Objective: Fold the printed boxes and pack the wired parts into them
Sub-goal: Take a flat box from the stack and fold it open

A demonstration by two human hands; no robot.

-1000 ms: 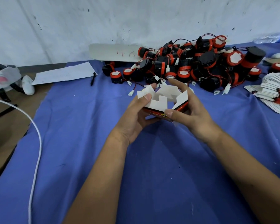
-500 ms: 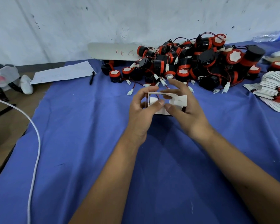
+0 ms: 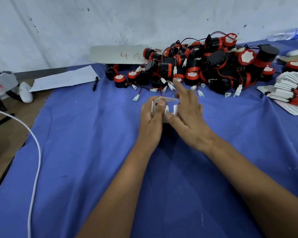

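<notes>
Here, over the blue cloth (image 3: 93,152), both hands are working a small white cardboard box (image 3: 159,107), which is sitting between them just in front of the pile of black-and-red wired parts (image 3: 205,66). The left hand (image 3: 151,121) is curling round the box's left side, thumb pressing on its top flap. The right hand (image 3: 189,115) is pinching the right flap with its thumb, while its index finger is pointing straight toward the pile. A fanned stack of flat printed boxes (image 3: 289,93) is lying at the right edge. A black pen (image 3: 95,83) is lying near a white sheet of paper (image 3: 64,79).
</notes>
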